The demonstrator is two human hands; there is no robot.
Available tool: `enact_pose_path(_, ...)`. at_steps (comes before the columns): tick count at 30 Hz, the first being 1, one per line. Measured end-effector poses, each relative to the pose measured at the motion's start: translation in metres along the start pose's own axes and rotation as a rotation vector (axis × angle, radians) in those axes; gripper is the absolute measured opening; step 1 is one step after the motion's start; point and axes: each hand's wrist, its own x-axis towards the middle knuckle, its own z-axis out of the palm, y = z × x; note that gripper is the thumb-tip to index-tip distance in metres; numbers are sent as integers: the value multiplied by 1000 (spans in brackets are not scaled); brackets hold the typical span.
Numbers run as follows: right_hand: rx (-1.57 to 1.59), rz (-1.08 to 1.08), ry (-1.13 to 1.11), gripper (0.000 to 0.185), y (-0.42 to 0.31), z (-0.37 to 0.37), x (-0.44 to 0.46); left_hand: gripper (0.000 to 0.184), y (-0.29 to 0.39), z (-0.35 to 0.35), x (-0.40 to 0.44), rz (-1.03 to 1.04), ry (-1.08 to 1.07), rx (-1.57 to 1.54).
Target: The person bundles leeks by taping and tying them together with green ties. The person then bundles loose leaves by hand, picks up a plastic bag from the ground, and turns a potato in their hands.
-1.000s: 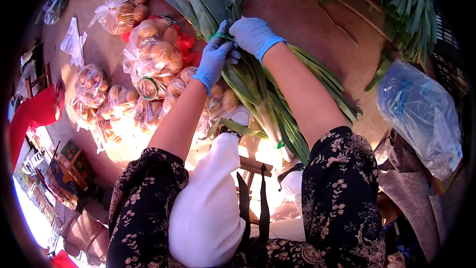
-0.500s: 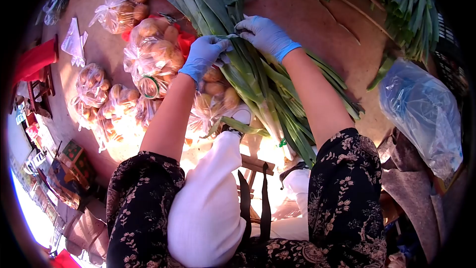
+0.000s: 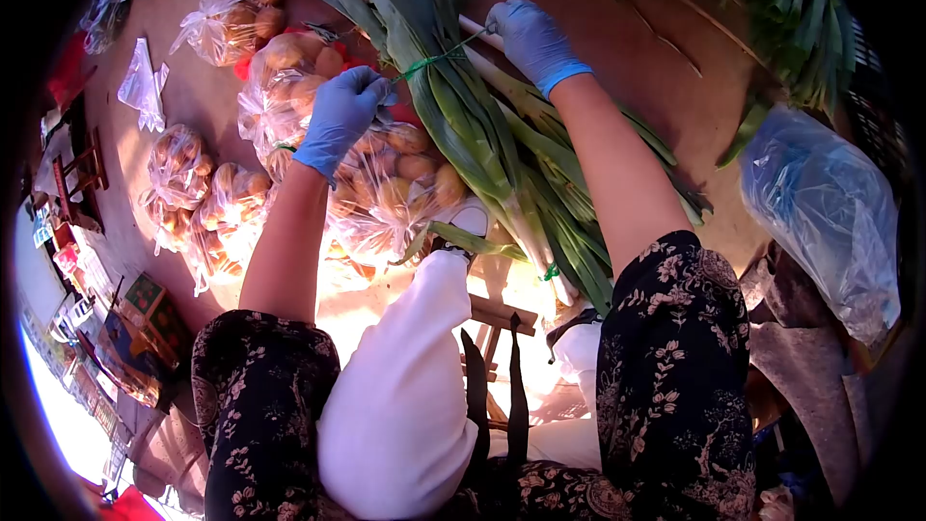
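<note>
A bundle of leeks (image 3: 461,125) lies on the ground in front of me, leaves away from me and white ends toward my feet. A thin green tie (image 3: 424,65) wraps round its leafy part. My left hand (image 3: 342,116), in a blue glove, pinches one end of the tie left of the bundle. On the other side my right hand (image 3: 529,39), also gloved, holds the other end between closed fingers. The tie looks taut between the hands. A second green tie (image 3: 551,272) sits near the white ends. More leeks (image 3: 569,203) lie under my right forearm.
Clear bags of potatoes (image 3: 386,183) crowd the ground to the left, with another bag (image 3: 231,10) farther off. At right lies a large clear plastic bag (image 3: 820,222); behind it are more leek leaves (image 3: 796,29) by a black crate (image 3: 868,68). My shoe (image 3: 470,217) is near the bundle.
My hands have moved apart from close together over the bundle, the left one left and down, the right one right and up. The green tie now shows drawn across the leeks.
</note>
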Motion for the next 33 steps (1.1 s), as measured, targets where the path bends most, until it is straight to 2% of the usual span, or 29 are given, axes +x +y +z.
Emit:
enact_pose_path(2, -15, -36, 21, 6, 2, 1, -4, 14, -5, -10, -8, 38, 12, 38)
enact_pose_path(4, -96, 109, -103, 7, 13, 19, -16, 13, -46, -13, 1, 44, 43, 113)
enact_pose_path(6, -134, 229, -140, 6, 9, 19, -9, 13, -44, -15, 7, 92, 70, 309)
enact_pose_path(9, -209, 127, -68, 9, 9, 9, -4, 16, -38, -28, 23, -159, -220, -125)
enact_pose_path(10, -163, 119, -33, 11, 9, 2, -5, 16, -31, -32, 26, -170, -249, -210)
enact_pose_path(13, -29, -56, 171, 12, -2, -23, -12, 15, -20, -14, 35, -66, -227, -731)
enact_pose_path(14, 166, 109, -109, 19, -12, -40, -10, 18, -14, -4, 36, -6, -222, -704)
enact_pose_path(17, 383, 272, -236, 21, -33, -57, -16, 20, 4, 22, 33, 78, -149, -740)
enact_pose_path(21, 441, 144, -105, 18, -37, -51, -17, 25, 6, 37, 37, 120, -263, -954)
enact_pose_path(22, 420, 102, -71, 17, -39, -50, -16, 27, 2, 38, 38, 156, -276, -924)
enact_pose_path(25, 368, 24, -6, 14, -47, -53, -14, 32, -1, 41, 43, 158, -164, -467)
enact_pose_path(26, 358, 24, -4, 14, -52, -55, -13, 38, 1, 43, 42, 234, -223, -423)
enact_pose_path(29, 323, -10, -1, 13, -59, -60, -5, 43, -7, 57, 56, 396, -144, -87)
enact_pose_path(30, 313, -29, -3, 13, -62, -60, -3, 36, -5, 62, 55, 421, -26, 3)
enact_pose_path(33, 258, -184, -64, 18, -65, -55, 6, 28, 7, 63, 53, 467, 75, 348)
